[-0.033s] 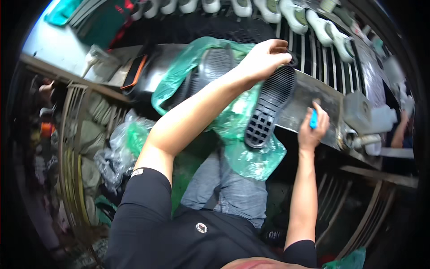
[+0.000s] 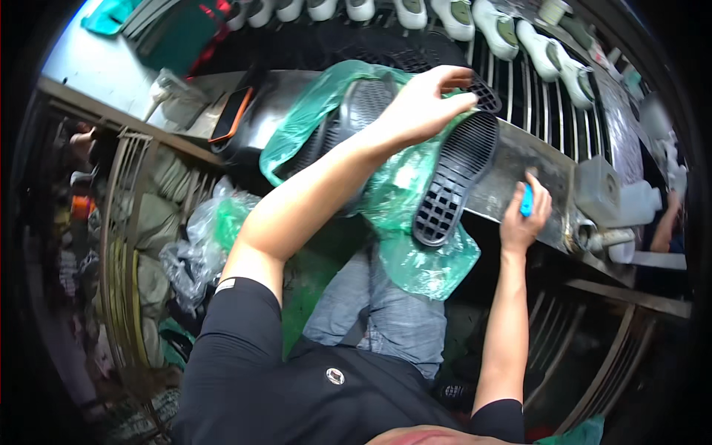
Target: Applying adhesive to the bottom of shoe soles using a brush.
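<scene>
My left hand [image 2: 436,100] reaches over the bench, thumb and fingers apart with nothing between them. Just beyond its fingertips, a black shoe sole [image 2: 486,96] lies at the edge of the slatted rack. Nearer me, another black sole [image 2: 463,159] with a grid of square holes rests partly on a green plastic bag [image 2: 426,263]. Under my left forearm, more dark soles [image 2: 367,102] sit in the bag, partly hidden. To the right, my right hand [image 2: 523,215] is closed round a small bright-blue object [image 2: 527,200]; its kind is hidden by the fingers.
White shoes [image 2: 495,30] line the slatted rack [image 2: 523,93] at the back. An orange-edged phone [image 2: 231,115] lies on the left of the metal bench [image 2: 512,167]. Plastic containers [image 2: 597,182] stand at the right end. Clear bags [image 2: 196,245] hang at the lower left.
My left thumb and fingers have spread apart, away from the far black sole at the rack's edge. The whole view has shifted slightly; my right hand still holds the blue object.
</scene>
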The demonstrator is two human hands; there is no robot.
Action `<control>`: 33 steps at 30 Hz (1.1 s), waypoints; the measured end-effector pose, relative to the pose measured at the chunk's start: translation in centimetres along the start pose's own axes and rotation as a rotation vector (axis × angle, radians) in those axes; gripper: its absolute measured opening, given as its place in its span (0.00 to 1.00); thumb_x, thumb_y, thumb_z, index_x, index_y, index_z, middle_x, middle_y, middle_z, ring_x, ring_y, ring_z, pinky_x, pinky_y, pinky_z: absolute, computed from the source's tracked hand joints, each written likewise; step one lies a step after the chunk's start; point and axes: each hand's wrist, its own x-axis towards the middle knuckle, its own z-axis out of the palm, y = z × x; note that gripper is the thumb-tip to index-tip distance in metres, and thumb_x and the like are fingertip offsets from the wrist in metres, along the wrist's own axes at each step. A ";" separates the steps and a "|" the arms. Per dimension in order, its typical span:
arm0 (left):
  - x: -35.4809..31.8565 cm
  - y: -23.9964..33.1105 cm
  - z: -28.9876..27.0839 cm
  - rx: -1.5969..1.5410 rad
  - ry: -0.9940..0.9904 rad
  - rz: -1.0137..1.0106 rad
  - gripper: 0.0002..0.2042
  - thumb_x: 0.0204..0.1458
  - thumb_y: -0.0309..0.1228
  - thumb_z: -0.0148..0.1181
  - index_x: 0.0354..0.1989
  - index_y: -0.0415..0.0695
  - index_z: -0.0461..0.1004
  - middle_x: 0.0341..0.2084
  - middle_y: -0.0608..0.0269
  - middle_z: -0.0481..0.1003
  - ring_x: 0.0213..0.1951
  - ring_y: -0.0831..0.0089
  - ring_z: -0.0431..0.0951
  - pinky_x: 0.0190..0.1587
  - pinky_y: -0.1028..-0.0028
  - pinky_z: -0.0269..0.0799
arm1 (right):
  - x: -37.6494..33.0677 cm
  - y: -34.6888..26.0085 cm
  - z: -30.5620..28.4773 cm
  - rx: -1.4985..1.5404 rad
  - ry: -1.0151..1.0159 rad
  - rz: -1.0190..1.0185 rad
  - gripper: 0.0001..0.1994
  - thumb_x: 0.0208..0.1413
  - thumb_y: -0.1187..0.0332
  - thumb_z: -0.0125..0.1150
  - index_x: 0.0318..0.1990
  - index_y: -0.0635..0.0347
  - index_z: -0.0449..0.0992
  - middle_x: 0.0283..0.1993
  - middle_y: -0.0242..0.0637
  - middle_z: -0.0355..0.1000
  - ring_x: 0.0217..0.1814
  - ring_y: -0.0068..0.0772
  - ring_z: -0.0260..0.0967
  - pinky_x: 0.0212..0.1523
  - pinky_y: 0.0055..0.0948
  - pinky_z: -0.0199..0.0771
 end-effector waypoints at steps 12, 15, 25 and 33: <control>-14.2 -8.4 -37.0 1.172 0.438 -0.528 0.54 0.51 0.66 0.72 0.75 0.33 0.66 0.68 0.32 0.74 0.70 0.43 0.74 0.73 0.53 0.69 | 0.2 -1.1 1.1 -0.045 0.022 -0.031 0.12 0.72 0.65 0.64 0.57 0.58 0.81 0.52 0.42 0.81 0.56 0.51 0.77 0.60 0.46 0.72; -13.1 -9.0 -36.2 1.030 0.399 -0.528 0.53 0.52 0.63 0.73 0.75 0.31 0.65 0.67 0.29 0.74 0.70 0.42 0.74 0.73 0.56 0.69 | 0.4 -0.6 0.1 -0.028 0.018 -0.049 0.12 0.71 0.67 0.65 0.57 0.58 0.80 0.53 0.43 0.81 0.56 0.52 0.77 0.59 0.47 0.72; -13.8 -9.7 -38.0 0.994 0.395 -0.573 0.51 0.49 0.54 0.77 0.75 0.30 0.65 0.69 0.31 0.72 0.72 0.45 0.73 0.74 0.57 0.68 | 0.0 -1.1 0.1 -0.054 0.009 -0.026 0.12 0.70 0.65 0.65 0.56 0.58 0.79 0.49 0.42 0.79 0.55 0.52 0.76 0.60 0.48 0.72; -13.8 -9.2 -37.5 1.013 0.456 -0.605 0.52 0.47 0.54 0.77 0.74 0.29 0.66 0.66 0.30 0.75 0.68 0.45 0.77 0.71 0.58 0.72 | 0.4 -1.4 0.5 -0.055 0.006 -0.010 0.11 0.70 0.65 0.65 0.55 0.58 0.80 0.48 0.42 0.79 0.55 0.52 0.76 0.59 0.48 0.72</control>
